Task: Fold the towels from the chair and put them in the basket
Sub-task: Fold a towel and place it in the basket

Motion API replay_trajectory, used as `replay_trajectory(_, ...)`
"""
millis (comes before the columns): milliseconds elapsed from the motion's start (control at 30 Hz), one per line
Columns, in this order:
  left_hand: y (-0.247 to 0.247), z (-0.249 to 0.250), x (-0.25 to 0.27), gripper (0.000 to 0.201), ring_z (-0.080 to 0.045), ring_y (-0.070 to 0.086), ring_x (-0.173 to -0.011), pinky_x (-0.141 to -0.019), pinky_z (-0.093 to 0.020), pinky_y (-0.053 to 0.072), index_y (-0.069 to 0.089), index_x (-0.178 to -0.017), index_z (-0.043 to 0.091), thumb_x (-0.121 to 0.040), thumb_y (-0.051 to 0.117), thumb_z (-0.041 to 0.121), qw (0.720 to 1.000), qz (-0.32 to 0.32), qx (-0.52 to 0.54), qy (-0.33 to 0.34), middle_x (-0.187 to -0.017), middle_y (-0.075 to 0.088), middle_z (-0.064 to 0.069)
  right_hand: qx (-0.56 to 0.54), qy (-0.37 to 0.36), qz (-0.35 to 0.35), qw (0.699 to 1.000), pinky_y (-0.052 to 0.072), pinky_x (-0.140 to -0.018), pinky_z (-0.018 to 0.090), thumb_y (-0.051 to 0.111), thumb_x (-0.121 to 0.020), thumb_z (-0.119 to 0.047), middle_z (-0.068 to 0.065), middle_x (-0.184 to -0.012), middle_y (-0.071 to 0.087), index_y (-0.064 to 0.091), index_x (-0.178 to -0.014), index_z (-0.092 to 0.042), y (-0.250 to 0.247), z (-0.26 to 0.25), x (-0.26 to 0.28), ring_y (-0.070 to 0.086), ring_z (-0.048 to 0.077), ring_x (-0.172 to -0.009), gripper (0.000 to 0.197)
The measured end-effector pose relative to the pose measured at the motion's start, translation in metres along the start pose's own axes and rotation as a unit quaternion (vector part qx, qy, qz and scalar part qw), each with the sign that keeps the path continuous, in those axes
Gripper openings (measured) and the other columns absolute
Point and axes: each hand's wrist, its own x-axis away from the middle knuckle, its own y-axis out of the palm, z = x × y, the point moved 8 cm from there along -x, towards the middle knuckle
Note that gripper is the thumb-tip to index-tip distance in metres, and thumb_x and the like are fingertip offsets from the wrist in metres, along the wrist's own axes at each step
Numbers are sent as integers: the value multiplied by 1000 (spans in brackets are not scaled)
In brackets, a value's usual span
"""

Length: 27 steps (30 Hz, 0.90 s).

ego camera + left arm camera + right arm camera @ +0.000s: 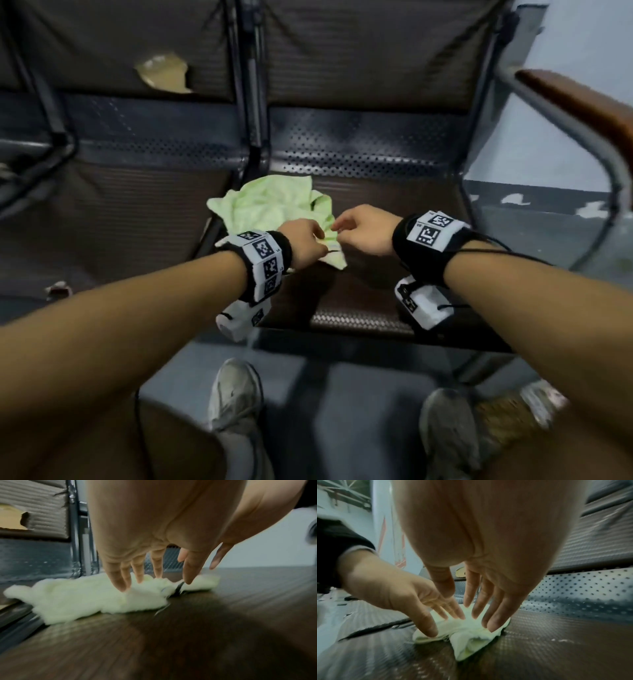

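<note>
Fingers (pixel 494 619) of both hands were straight and spread, tips on the crumpled towel (pixel 274 205) lying on the chair (pixel 394 205) seat, its bulk running away to the left, nearer the left hand (pixel 303 245)

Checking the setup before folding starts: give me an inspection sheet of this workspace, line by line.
Surface: dark ribbed chair seat, perforated metal strip behind it.
Job's things: one light green towel, crumpled on the seat near its left edge; no basket in view.
Clutter: nothing seen on the seat.
Grippers: left hand and right hand meet at the towel's near corner; the wrist views show straight fingers touching the cloth, no grip.
Cables: thin black cable runs from the right wristband.
Surroundings: torn backrest patch on the neighbouring seat, wooden armrest, grey floor, the person's shoes.
</note>
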Motion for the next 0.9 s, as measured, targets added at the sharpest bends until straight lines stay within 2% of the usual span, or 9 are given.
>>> replay_trajectory(100, 24, -42, -15, 65, -37, 51, -124, -102, -40, 44, 42, -143, 19, -87, 64, 42, 996, 0, -80, -48, -140, 50, -16, 46, -4, -23, 999, 43, -103, 28, 59, -94, -28, 1, -134, 63, 59, -136, -18, 24, 0, -19, 59, 21, -122, 43)
replay_trajectory(167, 30, -58, -22, 55, -40, 53, -120, -96, -42, 45, 43, -136, 13, -90, 58, 41, 994, 4, -86, -69, -134, 53, -19, 71, -11, -32, 997, 42, -101, 28, 60, -94, -30, 3, -136, 60, 55, -139, -16, 36, 4, -29, 57, 23, -123, 48)
replay_trajectory(300, 18, -73, -35, 25, -38, 61, -102, -76, -38, 47, 54, -116, 5, -93, 52, 15, 992, 41, -75, -91, -115, 63, -18, 77, -9, -45, 996, 45, -99, 32, 67, -90, -36, 5, -134, 58, 42, -146, -18, 52, 17, -45, 58, 25, -120, 64)
replay_trajectory(400, 5, -65, -36, 19, -37, 62, -102, -76, -33, 44, 64, -99, 8, -94, 54, 22, 996, 49, 1, -80, -111, 67, -17, 71, -6, 0, 997, 45, -99, 34, 78, -75, -51, 13, -136, 50, 24, -153, -25, 42, 22, -48, 54, 31, -121, 99)
replay_trajectory(467, -9, -43, -29, 27, -35, 61, -108, -82, -31, 43, 68, -107, 9, -95, 52, 27, 994, 67, 74, -45, -113, 68, -16, 48, -2, 31, 998, 44, -105, 44, 79, -66, -61, 16, -139, 41, 16, -153, -36, 30, 21, -43, 51, 34, -123, 111)
replay_trajectory(533, -25, -12, -19, 24, -32, 64, -104, -84, -32, 47, 69, -101, 12, -93, 52, 27, 988, 67, 141, 18, -104, 70, -13, 37, -27, 47, 998, 44, -105, 43, 76, -72, -59, 10, -134, 42, 32, -147, -37, 17, 12, -36, 49, 31, -123, 89)
replay_trajectory(633, -49, 28, 1, 21, -26, 68, -93, -85, -39, 55, 70, -92, 16, -83, 63, 33, 971, 60, 215, 90, -95, 73, -7, 30, -58, 93, 993, 50, -87, 34, 61, -91, -32, 3, -111, 65, 66, -114, -21, -12, -3, -21, 63, 29, -108, 26)
replay_trajectory(767, -87, 38, 17, 36, -16, 66, -84, -71, -28, 53, 57, -97, 22, -73, 82, 30, 960, 142, 218, 102, -93, 69, 2, -76, -69, 172, 980, 52, -91, 41, 59, -91, -22, 4, -105, 73, 70, -108, -19, -60, -10, 12, 66, 24, -100, 21)
replay_trajectory(900, -110, 38, 27, 9, 3, 65, -78, -68, -18, 49, 67, -95, 26, -88, 72, 28, 931, 205, 272, 130, -89, 71, 13, -116, -83, 233, 962, 52, -91, 42, 70, -87, -29, 4, -101, 74, 73, -102, -15, -96, -1, 47, 67, 21, -98, 21)
